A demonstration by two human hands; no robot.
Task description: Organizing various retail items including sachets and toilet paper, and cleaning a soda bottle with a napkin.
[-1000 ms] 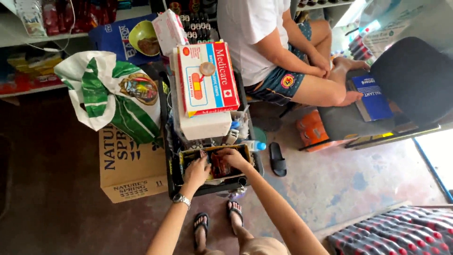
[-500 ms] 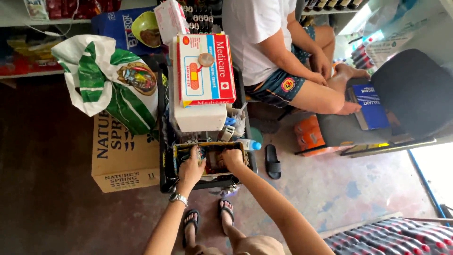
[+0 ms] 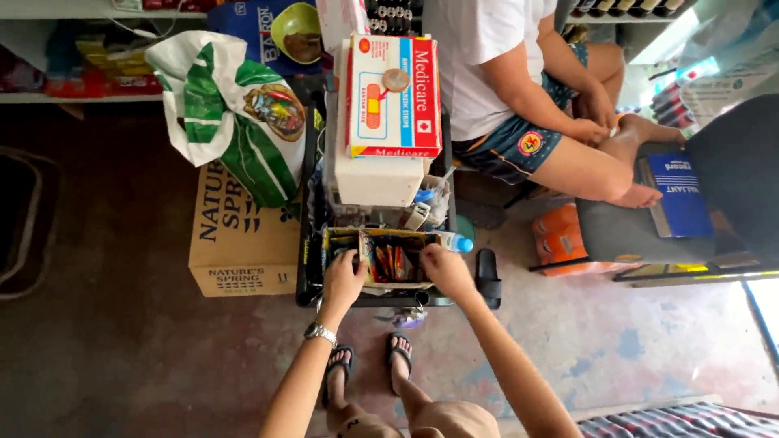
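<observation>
Below the head camera, both hands reach into a small open box of sachets (image 3: 388,259) that sits at the near end of a black crate (image 3: 308,280) on the floor. The left hand (image 3: 342,280), with a metal wristwatch (image 3: 320,332) on its wrist, rests its fingers over the box's near left edge; the right hand (image 3: 445,270) curls over the near right corner. Whether either hand has actually pinched a sachet cannot be told, since the fingertips are hidden inside the box. The packets themselves are a blur of orange, red and yellow, probably small foil sachets, too small to make out singly.

Behind the box, in the same crate, stands a white carton (image 3: 377,174) with a red-and-white flat box (image 3: 393,96) lying on top; a small round brown thing rests on that box. A blue-capped bottle (image 3: 456,242) pokes out at the crate's right side, mostly covered. Left of the crate is a cardboard carton (image 3: 239,239) with a green-and-white sack (image 3: 227,113) slumped on it.

Beyond, another person in a white shirt (image 3: 479,57) sits cross-legged, head cut off by the top edge. A blue book (image 3: 680,195) lies on a dark seat to the right. The wearer's sandalled feet (image 3: 369,365) show below the crate.
</observation>
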